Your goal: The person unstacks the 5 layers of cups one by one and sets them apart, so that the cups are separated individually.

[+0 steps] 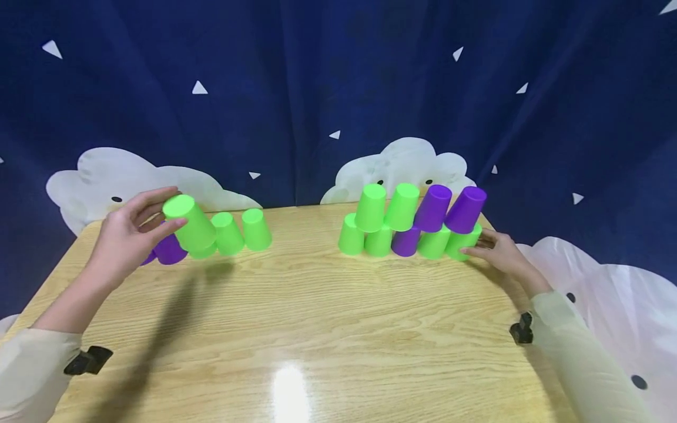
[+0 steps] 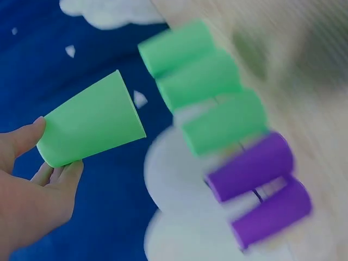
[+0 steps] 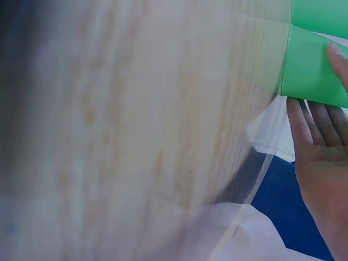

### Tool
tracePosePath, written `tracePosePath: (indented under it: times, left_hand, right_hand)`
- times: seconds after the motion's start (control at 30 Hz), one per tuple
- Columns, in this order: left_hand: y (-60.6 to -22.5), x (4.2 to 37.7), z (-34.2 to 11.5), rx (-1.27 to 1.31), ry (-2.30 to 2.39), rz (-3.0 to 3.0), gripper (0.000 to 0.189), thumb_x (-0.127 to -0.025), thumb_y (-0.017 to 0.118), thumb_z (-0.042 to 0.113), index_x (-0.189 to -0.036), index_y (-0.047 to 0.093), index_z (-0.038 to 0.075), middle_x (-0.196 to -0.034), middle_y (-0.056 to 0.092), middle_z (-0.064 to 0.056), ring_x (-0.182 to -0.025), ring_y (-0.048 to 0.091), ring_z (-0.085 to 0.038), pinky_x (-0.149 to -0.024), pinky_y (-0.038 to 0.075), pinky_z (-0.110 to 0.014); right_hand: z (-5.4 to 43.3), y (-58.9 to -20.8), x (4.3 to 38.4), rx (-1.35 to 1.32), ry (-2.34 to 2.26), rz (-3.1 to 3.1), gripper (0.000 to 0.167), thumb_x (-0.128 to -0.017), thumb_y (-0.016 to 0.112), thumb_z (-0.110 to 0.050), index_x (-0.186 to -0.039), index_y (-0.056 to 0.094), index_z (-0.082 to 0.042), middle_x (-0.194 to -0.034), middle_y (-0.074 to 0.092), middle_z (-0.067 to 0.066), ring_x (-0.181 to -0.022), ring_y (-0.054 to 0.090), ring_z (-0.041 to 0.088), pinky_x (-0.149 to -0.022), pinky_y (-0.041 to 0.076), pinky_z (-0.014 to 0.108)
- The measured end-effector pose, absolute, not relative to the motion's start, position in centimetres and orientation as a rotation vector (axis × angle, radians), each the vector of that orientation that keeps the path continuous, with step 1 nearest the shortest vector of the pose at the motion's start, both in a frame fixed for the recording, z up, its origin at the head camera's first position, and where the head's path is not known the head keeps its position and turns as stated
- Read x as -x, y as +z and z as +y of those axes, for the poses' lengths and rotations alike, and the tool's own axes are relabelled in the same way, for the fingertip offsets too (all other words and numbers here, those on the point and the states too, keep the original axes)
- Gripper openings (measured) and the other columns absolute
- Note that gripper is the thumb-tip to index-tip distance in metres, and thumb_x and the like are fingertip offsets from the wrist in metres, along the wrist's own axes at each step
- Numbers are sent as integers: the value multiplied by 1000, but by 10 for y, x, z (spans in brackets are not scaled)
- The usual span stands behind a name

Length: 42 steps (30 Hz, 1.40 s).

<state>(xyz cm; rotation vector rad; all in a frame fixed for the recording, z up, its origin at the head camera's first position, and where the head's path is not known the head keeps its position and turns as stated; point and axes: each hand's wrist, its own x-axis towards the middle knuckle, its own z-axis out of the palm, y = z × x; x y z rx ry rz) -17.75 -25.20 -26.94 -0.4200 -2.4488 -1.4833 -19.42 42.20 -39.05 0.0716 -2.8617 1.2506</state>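
Sleeves (image 1: pixel 37 370) flank a wide stretch of table (image 1: pixel 317 329). Left hand (image 1: pixel 124 230) holds 1 green cup (image 1: pixel 191 224) aloft by the far-edge row (image 1: pixel 227 234): 3 green, 2 purple. Right hand (image 1: pixel 501 254) pinches a bottom end cup (image 1: pixel 460 244) of the stack (image 1: pixel 403 208): 6 green, 3 purple.

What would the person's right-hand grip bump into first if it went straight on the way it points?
The right-hand grip would first meet the bottom row's rightmost green cup, which sits between thumb and fingers. Beyond it, probably the neighbouring green cup, though depth is unclear.
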Motion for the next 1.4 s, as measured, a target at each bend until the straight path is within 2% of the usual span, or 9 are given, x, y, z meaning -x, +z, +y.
tracePosePath:
  times: [0.13, 0.33, 0.5, 0.63, 0.83, 0.97, 1.2, 1.33, 1.4]
  left_hand:
    - [-281, 170, -291, 269, -1408, -2484, 55, -92, 70, 9, -143, 51, 14, -129, 55, 17, -112, 52, 12, -86, 43, -1]
    - [-310, 164, -338, 27, -1286, -2581, 60, -94, 68, 22, -149, 43, 16, -142, 49, 7, -120, 48, 8, -82, 42, 1]
    - [-332, 166, -363, -100, -1250, -2639, 67, -96, 65, 30, -152, 35, 9, -150, 43, -1, -130, 43, -3, -81, 40, 2]
    - [-347, 171, -373, -175, -1197, -2688, 71, -96, 64, 34, -152, 33, 3, -152, 36, -17, -138, 37, -23, -78, 39, 3]
    - [-360, 176, -379, -160, -1219, -2676, 69, -95, 67, 31, -150, 36, 4, -151, 40, -13, -137, 38, -19, -75, 39, 3]
    - [-363, 175, -380, -149, -1253, -2659, 67, -95, 66, 27, -151, 36, 4, -152, 38, -12, -138, 37, -19, -79, 40, 2]
    - [-363, 174, -378, -162, -1242, -2677, 67, -97, 63, 28, -151, 33, 1, -151, 32, -26, -140, 32, -29, -82, 38, 2]
    - [-364, 176, -379, -169, -1253, -2677, 69, -97, 63, 29, -151, 32, 0, -151, 30, -29, -140, 30, -36, -86, 38, 1]
    - [-367, 178, -383, -175, -1282, -2645, 65, -96, 65, 28, -150, 38, 6, -151, 39, -19, -140, 34, -24, -88, 39, 0]
  right_hand:
    - [425, -392, 194, -70, 1238, -2866, 68, -90, 73, -33, -141, 47, 4, -133, 56, 25, -114, 60, 23, -82, 48, 8]
    - [425, -393, 194, -106, 1251, -2861, 68, -91, 73, -31, -140, 45, 7, -131, 56, 27, -97, 54, -10, -81, 48, 7]
    - [423, -392, 194, -99, 1254, -2860, 68, -91, 72, -31, -139, 45, 8, -130, 56, 29, -93, 53, -12, -80, 48, 7]
    - [422, -392, 194, -106, 1270, -2851, 67, -91, 72, -30, -139, 45, 9, -129, 56, 30, -94, 54, -11, -79, 49, 8]
    - [422, -392, 194, -108, 1262, -2854, 67, -91, 72, -30, -140, 45, 7, -130, 56, 28, -94, 54, -10, -80, 49, 8]
    - [422, -391, 194, -103, 1246, -2870, 69, -91, 72, -32, -141, 44, 6, -132, 55, 27, -101, 58, -1, -81, 49, 8]
    - [420, -390, 193, -82, 1229, -2884, 71, -91, 72, -34, -143, 43, 5, -135, 53, 27, -120, 54, 42, -81, 48, 7]
    - [420, -390, 192, -74, 1232, -2890, 71, -91, 71, -34, -143, 42, 5, -135, 53, 27, -121, 52, 44, -81, 48, 7]
    - [420, -390, 192, -77, 1234, -2889, 71, -91, 71, -34, -143, 42, 5, -134, 53, 27, -120, 53, 43, -81, 48, 8]
